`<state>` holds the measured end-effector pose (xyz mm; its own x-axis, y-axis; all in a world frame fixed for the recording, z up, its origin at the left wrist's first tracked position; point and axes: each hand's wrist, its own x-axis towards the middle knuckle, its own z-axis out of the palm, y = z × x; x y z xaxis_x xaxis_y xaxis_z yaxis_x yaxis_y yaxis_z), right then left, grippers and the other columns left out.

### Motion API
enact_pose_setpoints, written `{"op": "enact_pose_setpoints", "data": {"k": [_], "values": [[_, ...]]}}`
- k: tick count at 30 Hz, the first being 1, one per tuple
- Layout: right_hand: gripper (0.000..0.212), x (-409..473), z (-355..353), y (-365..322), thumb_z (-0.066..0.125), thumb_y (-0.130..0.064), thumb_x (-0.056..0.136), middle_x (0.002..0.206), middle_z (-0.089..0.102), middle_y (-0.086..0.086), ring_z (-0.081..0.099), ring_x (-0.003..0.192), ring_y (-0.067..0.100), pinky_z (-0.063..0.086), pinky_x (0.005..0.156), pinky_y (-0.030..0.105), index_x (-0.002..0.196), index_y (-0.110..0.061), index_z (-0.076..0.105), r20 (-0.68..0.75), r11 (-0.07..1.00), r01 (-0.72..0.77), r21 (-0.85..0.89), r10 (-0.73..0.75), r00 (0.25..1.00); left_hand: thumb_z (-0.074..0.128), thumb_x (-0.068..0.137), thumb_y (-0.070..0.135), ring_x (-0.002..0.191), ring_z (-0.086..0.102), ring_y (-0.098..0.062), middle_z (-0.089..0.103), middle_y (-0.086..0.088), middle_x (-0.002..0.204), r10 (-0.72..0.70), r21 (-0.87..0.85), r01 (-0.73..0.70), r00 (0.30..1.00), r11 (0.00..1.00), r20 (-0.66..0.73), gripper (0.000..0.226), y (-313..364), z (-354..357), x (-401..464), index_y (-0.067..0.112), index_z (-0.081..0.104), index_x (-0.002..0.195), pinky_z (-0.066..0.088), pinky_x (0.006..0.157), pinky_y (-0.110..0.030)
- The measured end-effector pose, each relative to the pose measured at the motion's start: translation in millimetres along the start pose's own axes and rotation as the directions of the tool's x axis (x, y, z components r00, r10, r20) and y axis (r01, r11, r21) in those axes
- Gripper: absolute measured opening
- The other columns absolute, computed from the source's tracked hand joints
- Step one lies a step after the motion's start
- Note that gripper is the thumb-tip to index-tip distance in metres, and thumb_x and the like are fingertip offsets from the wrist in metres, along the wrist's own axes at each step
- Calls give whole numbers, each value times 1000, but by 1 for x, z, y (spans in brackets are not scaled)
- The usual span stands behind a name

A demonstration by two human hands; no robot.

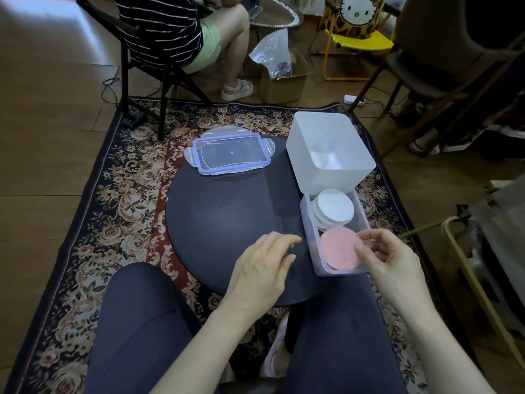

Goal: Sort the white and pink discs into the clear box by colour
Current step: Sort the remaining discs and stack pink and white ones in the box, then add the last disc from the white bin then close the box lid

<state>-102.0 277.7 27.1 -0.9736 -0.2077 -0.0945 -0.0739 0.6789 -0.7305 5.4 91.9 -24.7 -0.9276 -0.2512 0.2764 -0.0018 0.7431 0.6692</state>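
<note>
The clear box stands at the right edge of the round dark table. A stack of white discs fills its far half. Pink discs lie in its near half. My right hand is over the box's near right corner, thumb and fingers pinching the edge of the top pink disc. Just left of the box, my left hand hovers over the table with fingers relaxed and holding nothing.
A white tub stands just behind the clear box. The clear lid with blue trim lies at the table's far edge. A seated person and a cardboard box are beyond the patterned rug.
</note>
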Motion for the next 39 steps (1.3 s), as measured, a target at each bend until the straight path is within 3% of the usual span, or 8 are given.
{"op": "enact_pose_setpoints", "data": {"k": [5, 10, 16, 22, 27, 31, 34, 39], "values": [[10, -8, 2, -7, 61, -38, 87, 95, 59, -11, 58, 83, 16, 47, 69, 38, 94, -31, 62, -86, 949, 97, -299, -128, 988, 49, 87, 16, 103, 56, -19, 62, 4, 109, 150, 85, -149, 989, 985, -8, 31, -2, 2, 23, 18, 59, 116, 50, 81, -37], [31, -36, 16, -15, 58, -61, 76, 86, 57, -11, 63, 70, 12, 50, 58, 36, 79, -30, 59, -33, 908, 192, -371, -219, 975, 70, 79, 11, 133, 46, -23, 54, -2, 140, 317, 231, -342, 938, 911, 138, 51, -7, 10, 60, 15, 58, 129, 32, 111, -40], [39, -48, 21, 0, 58, -64, 69, 76, 48, -6, 55, 60, 9, 43, 44, 30, 67, -26, 49, -18, 882, 288, -373, -317, 948, 77, 76, 20, 125, 53, -24, 64, -2, 117, 425, 251, -455, 890, 855, 166, 26, -7, 8, 60, 19, 68, 101, 31, 112, -48], [22, -48, 15, 7, 71, -33, 79, 89, 48, -13, 55, 80, 2, 44, 61, 20, 75, -28, 50, 134, 872, 443, -211, -423, 896, 66, 90, 25, 83, 60, -20, 62, 4, 83, 436, 301, -400, 898, 866, -59, 6, -18, -14, 18, 22, 71, 89, 38, 95, -35], [14, -24, 32, -8, 66, -15, 85, 96, 49, -16, 55, 91, 7, 44, 72, 21, 84, -22, 55, 183, 825, 534, -185, -505, 844, 65, 91, 27, 73, 57, -22, 61, 4, 76, 334, 372, -244, 921, 895, -200, 15, -36, -46, 1, 18, 72, 81, 40, 76, -34], [11, -2, 52, -26, 64, -13, 86, 94, 50, -14, 53, 90, 9, 45, 73, 27, 85, -19, 55, 195, 797, 580, -166, -550, 812, 60, 84, 53, 109, 59, -23, 66, 1, 109, 174, 410, -120, 980, 904, -96, 40, -56, -70, 11, 19, 70, 104, 37, 91, -38], [12, 10, 64, -34, 63, -9, 87, 92, 49, -12, 52, 88, 11, 47, 72, 31, 85, -17, 55, 191, 779, 608, -153, -581, 791, 42, 79, 73, 138, 38, -20, 51, 0, 141, 18, 470, -53, 997, 881, 80, 76, -70, -76, 22, 18, 57, 130, 22, 110, -47], [13, 26, 74, -43, 62, -6, 86, 92, 49, -11, 51, 85, 11, 46, 70, 30, 84, -16, 53, 160, 788, 599, -144, -579, 800, 40, 87, 58, 135, 43, -23, 58, -2, 135, 28, 513, -21, 1000, 858, -7, 62, -80, -76, 34, 14, 62, 124, 20, 111, -46]]}}
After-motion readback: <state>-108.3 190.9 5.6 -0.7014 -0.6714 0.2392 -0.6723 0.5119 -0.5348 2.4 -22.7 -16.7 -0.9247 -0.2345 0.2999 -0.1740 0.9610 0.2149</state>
